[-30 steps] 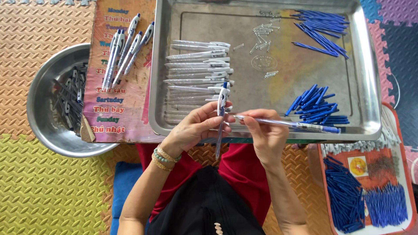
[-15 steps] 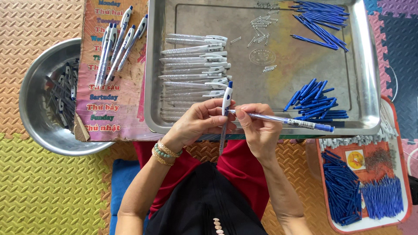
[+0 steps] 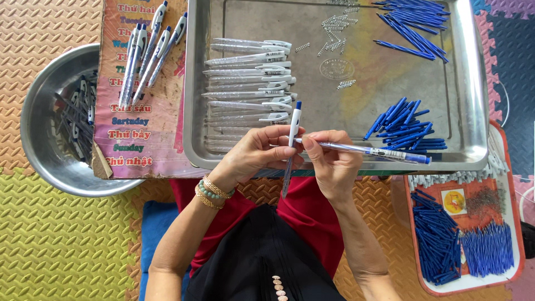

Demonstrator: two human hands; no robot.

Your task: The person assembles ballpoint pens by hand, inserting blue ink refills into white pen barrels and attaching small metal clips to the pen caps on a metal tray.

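Observation:
My left hand (image 3: 257, 154) grips a white pen barrel with a blue button (image 3: 293, 124), held upright in front of the steel tray's near edge. My right hand (image 3: 332, 162) pinches a clear pen barrel with a blue tip (image 3: 372, 151) that lies level and points right. The two pens cross between my fingertips. Behind my hands, a row of clear pen barrels with white clips (image 3: 251, 78) lies in the steel tray (image 3: 471, 89).
Blue pen parts (image 3: 405, 129) and small metal springs (image 3: 334, 25) also lie in the tray. Finished pens (image 3: 146, 50) rest on a pink printed board (image 3: 139, 120) at left, beside a round steel bowl (image 3: 40, 139). A red-rimmed tray of blue parts (image 3: 463, 245) sits right.
The view has shifted so everything sits a little lower in frame. Both hands keep their pens crossed in nearly the same pose.

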